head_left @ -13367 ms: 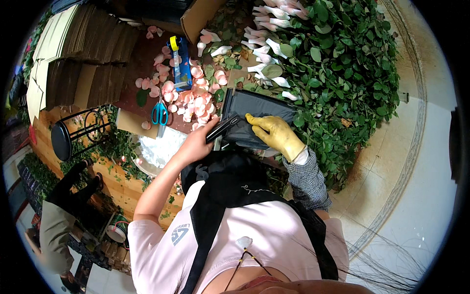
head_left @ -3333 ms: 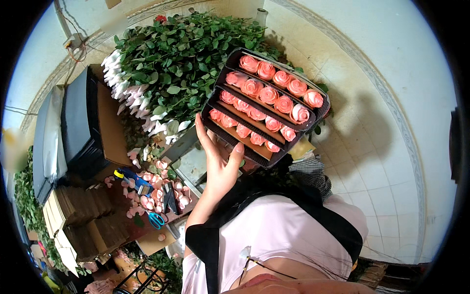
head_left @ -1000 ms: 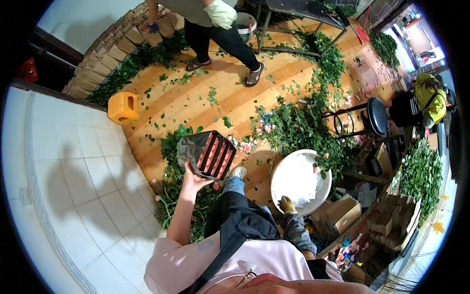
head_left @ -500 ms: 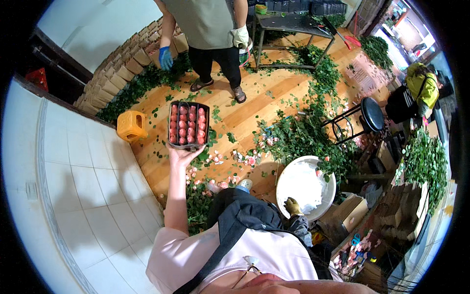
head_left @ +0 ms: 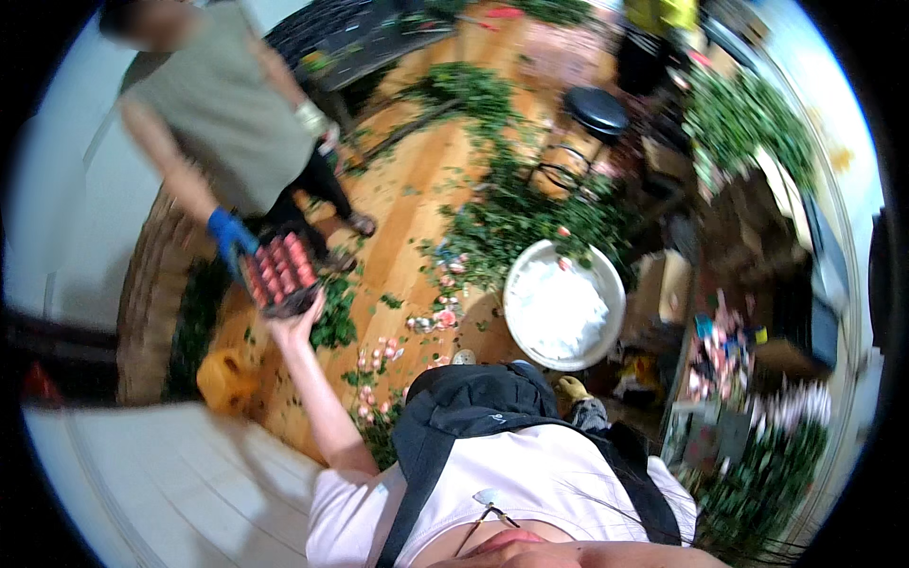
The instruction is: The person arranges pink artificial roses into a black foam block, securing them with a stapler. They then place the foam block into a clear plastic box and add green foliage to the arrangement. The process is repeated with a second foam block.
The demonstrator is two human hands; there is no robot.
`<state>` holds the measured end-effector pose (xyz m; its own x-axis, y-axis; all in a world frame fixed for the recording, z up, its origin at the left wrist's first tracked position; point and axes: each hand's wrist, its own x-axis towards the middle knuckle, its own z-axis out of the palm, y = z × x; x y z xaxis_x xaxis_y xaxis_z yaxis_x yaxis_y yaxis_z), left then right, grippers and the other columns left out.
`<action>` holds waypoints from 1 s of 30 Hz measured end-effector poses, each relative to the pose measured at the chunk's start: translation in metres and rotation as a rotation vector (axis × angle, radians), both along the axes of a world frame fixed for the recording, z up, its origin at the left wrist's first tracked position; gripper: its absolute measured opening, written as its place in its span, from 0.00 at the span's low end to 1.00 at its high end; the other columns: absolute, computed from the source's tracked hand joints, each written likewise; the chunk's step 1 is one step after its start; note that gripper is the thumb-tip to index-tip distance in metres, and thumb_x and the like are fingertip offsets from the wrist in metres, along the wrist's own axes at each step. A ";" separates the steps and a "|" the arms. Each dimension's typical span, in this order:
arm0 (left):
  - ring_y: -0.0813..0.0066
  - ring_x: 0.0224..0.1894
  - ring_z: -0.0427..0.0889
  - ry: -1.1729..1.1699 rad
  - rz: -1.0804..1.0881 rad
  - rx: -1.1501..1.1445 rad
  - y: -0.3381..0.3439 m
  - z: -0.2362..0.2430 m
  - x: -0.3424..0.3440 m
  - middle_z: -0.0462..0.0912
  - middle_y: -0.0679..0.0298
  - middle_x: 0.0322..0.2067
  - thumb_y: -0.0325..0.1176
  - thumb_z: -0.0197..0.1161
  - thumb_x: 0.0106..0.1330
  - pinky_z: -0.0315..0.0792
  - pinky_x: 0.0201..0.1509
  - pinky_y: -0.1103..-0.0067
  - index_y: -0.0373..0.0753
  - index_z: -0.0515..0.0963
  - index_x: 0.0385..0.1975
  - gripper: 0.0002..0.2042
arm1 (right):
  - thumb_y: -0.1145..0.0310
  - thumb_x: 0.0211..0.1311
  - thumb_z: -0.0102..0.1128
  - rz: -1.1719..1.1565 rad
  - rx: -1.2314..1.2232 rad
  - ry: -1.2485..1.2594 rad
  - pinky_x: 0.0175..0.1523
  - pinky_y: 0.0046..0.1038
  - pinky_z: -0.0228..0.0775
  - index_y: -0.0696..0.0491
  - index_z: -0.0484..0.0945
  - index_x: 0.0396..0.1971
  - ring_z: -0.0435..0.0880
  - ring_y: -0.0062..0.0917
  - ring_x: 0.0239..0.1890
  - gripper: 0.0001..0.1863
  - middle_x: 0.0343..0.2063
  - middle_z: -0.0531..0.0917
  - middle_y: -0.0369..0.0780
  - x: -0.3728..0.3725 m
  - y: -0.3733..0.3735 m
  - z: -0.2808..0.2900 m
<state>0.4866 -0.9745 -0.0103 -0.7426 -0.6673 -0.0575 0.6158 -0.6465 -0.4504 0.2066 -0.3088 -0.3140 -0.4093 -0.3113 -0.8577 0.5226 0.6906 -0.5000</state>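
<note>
Stretched out ahead and to the left, my bare left hand (head_left: 295,327) grips the near end of a dark box of rosebuds (head_left: 281,270), with pink heads lined up in rows. At its far side the blue-gloved hand (head_left: 230,237) of a co-worker touches the same box. My right hand (head_left: 571,387), in a yellowish glove, hangs low beside my dark apron (head_left: 473,402), just below the rim of a round white tub (head_left: 519,333). Its fingers are too small and blurred to read. White material (head_left: 559,308) fills the tub.
Cut green leaves and stems (head_left: 492,208) litter the wooden floor (head_left: 388,246), with loose pink petals. A black stool (head_left: 597,111) stands beyond the tub; a yellow stool (head_left: 227,379) is at the left wall. Cardboard pieces and a cluttered bench (head_left: 715,360) line the right.
My view has swung leftward toward the co-worker, who now reaches out and has a blue-gloved hand on the rosebud box. My right hand has come away from the tub's inside edge.
</note>
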 end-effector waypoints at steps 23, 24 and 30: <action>0.60 0.53 0.78 -1.346 -0.991 -0.794 0.189 -0.212 -0.332 0.80 0.57 0.53 0.49 0.53 0.70 0.71 0.54 0.62 0.34 0.70 0.60 0.27 | 0.55 0.70 0.55 -0.925 0.040 0.602 0.66 0.34 0.68 0.56 0.70 0.66 0.77 0.37 0.62 0.29 0.61 0.78 0.48 0.121 0.102 0.168; 0.62 0.52 0.79 -1.269 -1.108 -0.831 0.225 -0.225 -0.354 0.81 0.57 0.52 0.49 0.52 0.71 0.72 0.53 0.64 0.34 0.69 0.61 0.27 | 0.56 0.70 0.55 -0.995 0.013 0.627 0.65 0.33 0.68 0.56 0.70 0.66 0.78 0.36 0.61 0.29 0.60 0.78 0.47 0.121 0.112 0.183; 0.65 0.48 0.78 -0.886 -1.362 -1.199 0.553 -0.138 -0.421 0.78 0.56 0.55 0.43 0.55 0.73 0.76 0.43 0.76 0.39 0.65 0.64 0.24 | 0.68 0.73 0.57 -1.285 -0.045 0.980 0.61 0.25 0.71 0.54 0.70 0.66 0.80 0.25 0.57 0.24 0.55 0.82 0.43 0.127 0.197 0.267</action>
<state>0.0657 -0.4219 -0.1486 -0.7183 0.2241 -0.6586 -0.6707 -0.4745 0.5700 0.3335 -0.1122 -0.0469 -0.7623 0.6354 -0.1232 0.1982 0.0480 -0.9790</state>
